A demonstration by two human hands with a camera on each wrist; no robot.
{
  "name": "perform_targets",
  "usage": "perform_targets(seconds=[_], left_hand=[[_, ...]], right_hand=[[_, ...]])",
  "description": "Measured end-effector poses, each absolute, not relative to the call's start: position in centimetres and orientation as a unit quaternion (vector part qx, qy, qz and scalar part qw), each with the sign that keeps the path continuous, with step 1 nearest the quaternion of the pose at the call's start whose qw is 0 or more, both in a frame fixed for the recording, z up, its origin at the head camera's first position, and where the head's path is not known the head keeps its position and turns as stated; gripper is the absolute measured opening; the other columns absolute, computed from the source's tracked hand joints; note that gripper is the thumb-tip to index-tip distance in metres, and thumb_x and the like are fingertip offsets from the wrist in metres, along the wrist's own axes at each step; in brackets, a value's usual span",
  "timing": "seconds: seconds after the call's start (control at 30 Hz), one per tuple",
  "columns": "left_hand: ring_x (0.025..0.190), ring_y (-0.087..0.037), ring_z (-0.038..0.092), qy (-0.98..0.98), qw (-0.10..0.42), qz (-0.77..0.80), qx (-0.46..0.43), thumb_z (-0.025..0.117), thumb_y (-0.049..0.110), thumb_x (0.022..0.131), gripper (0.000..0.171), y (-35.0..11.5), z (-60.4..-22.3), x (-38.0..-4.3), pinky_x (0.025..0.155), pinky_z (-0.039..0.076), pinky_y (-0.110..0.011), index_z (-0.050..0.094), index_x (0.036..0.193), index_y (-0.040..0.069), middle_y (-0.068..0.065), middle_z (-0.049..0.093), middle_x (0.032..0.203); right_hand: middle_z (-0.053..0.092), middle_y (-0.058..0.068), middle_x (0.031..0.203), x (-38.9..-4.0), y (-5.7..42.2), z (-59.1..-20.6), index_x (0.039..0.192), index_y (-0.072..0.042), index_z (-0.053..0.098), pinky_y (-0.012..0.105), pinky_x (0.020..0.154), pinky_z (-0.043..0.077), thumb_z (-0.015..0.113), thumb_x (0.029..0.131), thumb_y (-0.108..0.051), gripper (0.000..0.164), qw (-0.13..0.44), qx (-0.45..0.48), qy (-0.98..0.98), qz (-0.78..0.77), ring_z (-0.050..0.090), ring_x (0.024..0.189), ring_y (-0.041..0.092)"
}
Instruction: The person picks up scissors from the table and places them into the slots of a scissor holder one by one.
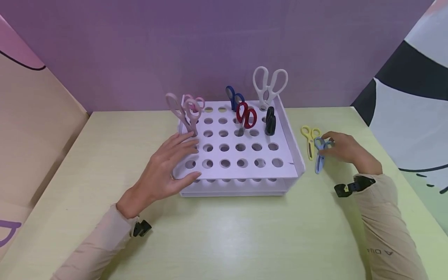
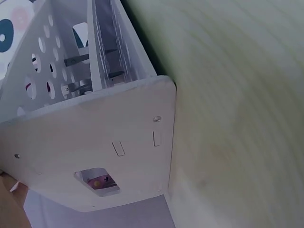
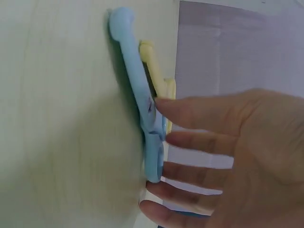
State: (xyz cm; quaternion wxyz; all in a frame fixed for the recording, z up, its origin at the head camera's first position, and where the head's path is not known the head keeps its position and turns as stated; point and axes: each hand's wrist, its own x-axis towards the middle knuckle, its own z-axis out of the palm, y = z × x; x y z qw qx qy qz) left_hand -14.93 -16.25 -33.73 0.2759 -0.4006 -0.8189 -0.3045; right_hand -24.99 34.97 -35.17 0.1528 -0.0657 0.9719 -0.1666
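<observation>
My right hand [image 1: 344, 147] is at the handles of light blue scissors [image 1: 319, 162] on the table, thumb and fingertips pinching them. Right against them lie yellow scissors [image 1: 310, 144], partly hidden behind the blue pair in the right wrist view. My left hand [image 1: 164, 165] rests at the left side of a white rack [image 1: 232, 171] with rows of round holes, fingers extended and thumb near its front edge. Pale pink scissors [image 1: 185, 112] stand in the rack just beyond those fingers. The left wrist view shows mostly the rack's side panel [image 2: 61, 142].
Also upright in the rack are pink scissors [image 1: 199, 102], dark blue scissors [image 1: 233, 97], red scissors [image 1: 246, 116], black scissors [image 1: 270, 121] and large white scissors [image 1: 268, 87]. A purple wall [image 1: 224, 46] rises behind the table [image 1: 245, 237].
</observation>
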Motion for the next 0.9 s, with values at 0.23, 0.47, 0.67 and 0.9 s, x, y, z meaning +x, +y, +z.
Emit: perform_targets(seconds=[0.23, 0.47, 0.67, 0.9], left_hand=[[0.134, -0.031, 0.049, -0.821, 0.28, -0.301, -0.395, 0.055, 0.054, 0.095, 0.061, -16.42, -33.58, -14.8, 0.118, 0.028, -0.052, 0.067, 0.118, -0.001, -0.015, 0.063, 0.132], [0.133, -0.032, 0.051, -0.812, 0.293, -0.311, -0.399, 0.057, 0.051, 0.095, 0.058, -16.33, -33.71, -14.9, 0.116, 0.029, -0.053, 0.067, 0.118, -0.001, -0.015, 0.064, 0.13], [0.131, -0.032, 0.052, -0.805, 0.299, -0.315, -0.403, 0.058, 0.049, 0.095, 0.056, -16.18, -33.73, -15.07, 0.115, 0.031, -0.055, 0.068, 0.116, -0.002, -0.015, 0.066, 0.127], [0.13, -0.032, 0.053, -0.806, 0.297, -0.315, -0.404, 0.057, 0.048, 0.096, 0.055, -16.04, -33.86, -15.12, 0.116, 0.03, -0.054, 0.068, 0.114, -0.003, -0.014, 0.067, 0.125]], right_hand=[[0.049, 0.037, 0.126, -24.94, 34.48, -35.31, 0.134, 0.012, 0.045, 0.064, 0.095, 0.04, 0.07, 0.09, -0.03, 0.065, 0.144, -0.057, 0.974, -0.168, 0.046, 0.113, 0.049], [0.05, 0.037, 0.123, -24.9, 34.53, -35.22, 0.133, 0.013, 0.046, 0.06, 0.09, 0.043, 0.074, 0.087, -0.029, 0.068, 0.146, -0.052, 0.971, -0.181, 0.049, 0.108, 0.047], [0.05, 0.032, 0.12, -24.77, 35.04, -35.26, 0.136, 0.01, 0.044, 0.051, 0.086, 0.044, 0.077, 0.085, -0.038, 0.078, 0.194, -0.039, 0.958, -0.207, 0.048, 0.103, 0.04], [0.043, 0.031, 0.128, -24.31, 35.34, -35.21, 0.144, 0.01, 0.034, 0.056, 0.095, 0.039, 0.078, 0.085, -0.039, 0.089, 0.233, -0.023, 0.939, -0.253, 0.041, 0.114, 0.042]])
